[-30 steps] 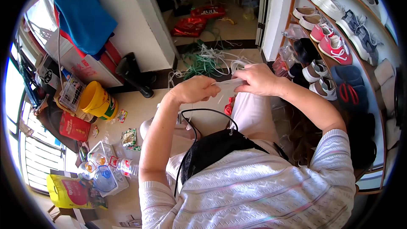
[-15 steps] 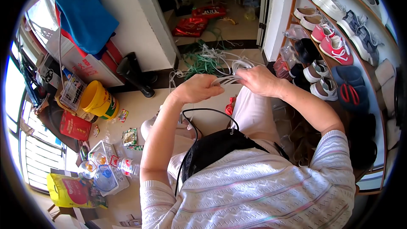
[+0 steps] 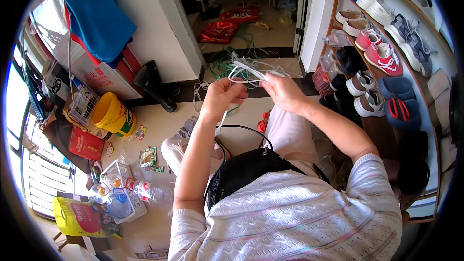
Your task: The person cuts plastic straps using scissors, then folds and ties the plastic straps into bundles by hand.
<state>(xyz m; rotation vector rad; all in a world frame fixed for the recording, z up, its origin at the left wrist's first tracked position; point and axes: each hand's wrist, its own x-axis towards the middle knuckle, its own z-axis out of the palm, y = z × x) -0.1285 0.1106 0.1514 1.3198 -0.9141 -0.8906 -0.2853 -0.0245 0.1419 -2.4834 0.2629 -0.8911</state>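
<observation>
My right hand point(image 3: 284, 92) is closed around a looped bundle of thin white plastic straps point(image 3: 252, 73), which fans out to the left. At the loop's left end is my left hand point(image 3: 221, 98), fingers curled and slightly blurred. A white strap end point(image 3: 223, 120) dangles below that hand, so a strand seems to run through its fingers. Beyond both hands, a tangled heap of green straps point(image 3: 221, 69) and white strips lies on the floor by the doorway. Part of the heap is hidden behind the bundle.
At right stands a shoe rack point(image 3: 355, 60) with several pairs. Left are black boots point(image 3: 157, 89), a yellow bucket point(image 3: 113, 113) and a white basket point(image 3: 137, 208) with plastic bottles. Red bags point(image 3: 217, 32) lie past the doorway. A black cable point(image 3: 246, 126) loops near my lap.
The straps between my hands have gone from a short stretched bundle to a wider raised loop. My left hand has turned upright, with a strap end now hanging below it.
</observation>
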